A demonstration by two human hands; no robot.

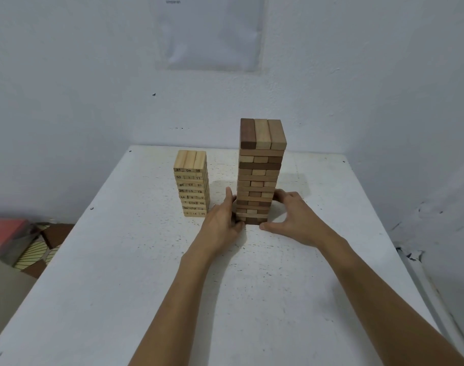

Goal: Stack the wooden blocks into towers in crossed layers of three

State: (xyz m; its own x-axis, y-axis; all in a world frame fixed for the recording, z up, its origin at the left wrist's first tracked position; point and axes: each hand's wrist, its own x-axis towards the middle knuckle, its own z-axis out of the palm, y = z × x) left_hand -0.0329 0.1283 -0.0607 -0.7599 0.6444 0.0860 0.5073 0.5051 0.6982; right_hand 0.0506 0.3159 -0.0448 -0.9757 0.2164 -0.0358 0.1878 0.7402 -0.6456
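A tall tower of mixed brown and tan wooden blocks (261,167) stands on the white table (120,260), built in crossed layers of three. My left hand (221,220) presses flat against the tower's lower left side with straight fingers. My right hand (291,217) cups the tower's lower right side, fingers at the far edge and thumb near the base front. A shorter tower of pale numbered blocks (192,183) stands to the left, apart from both hands.
The table sits in a corner of white walls. A sheet of paper (209,33) hangs on the back wall. Left of the table, lower down, lie a red item (6,233) and patterned things (38,252).
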